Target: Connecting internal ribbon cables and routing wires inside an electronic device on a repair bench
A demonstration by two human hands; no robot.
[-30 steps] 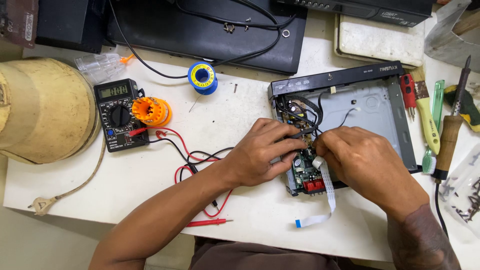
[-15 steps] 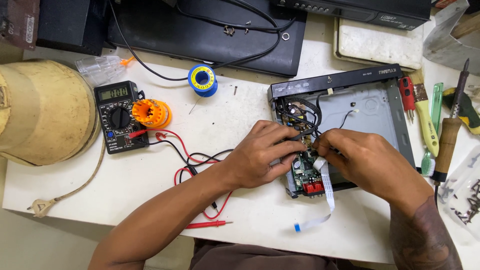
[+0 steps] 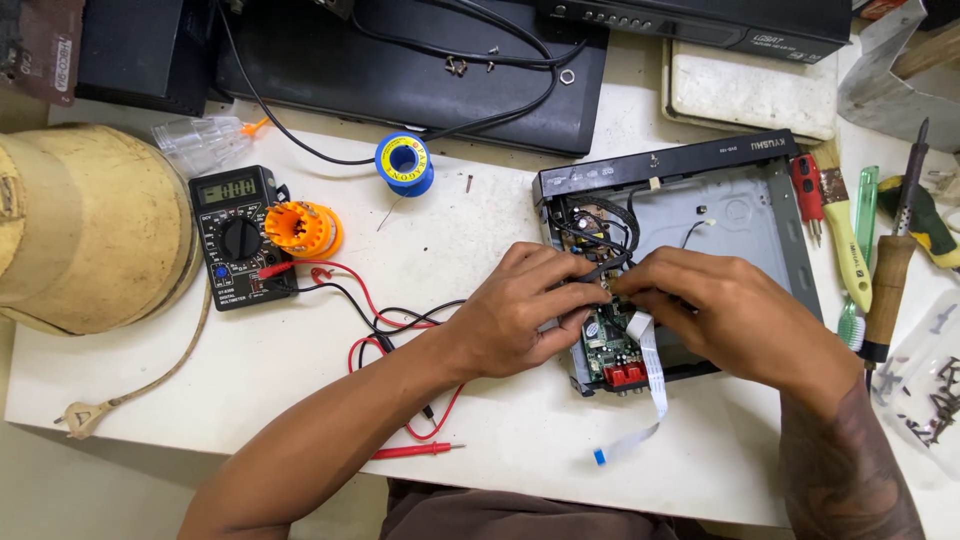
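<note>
Bright even light, maybe slight blur

- Your opened black player case [image 3: 700, 165] lies flat on the white surface [image 3: 480, 230], lid off, grey metal floor bare.
- Its green circuit board [image 3: 607, 347] sits at the near-left corner.
- A white ribbon cable [image 3: 652, 385] trails off the front edge.

Multimeter [image 3: 237, 240] left of opened player chassis [image 3: 735, 215]; solder spool [image 3: 404, 164] behind, between them.

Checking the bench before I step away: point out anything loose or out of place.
A white ribbon cable trails out of the open metal case with its blue end unplugged on the table. Small screws lie scattered at the right edge.
</note>
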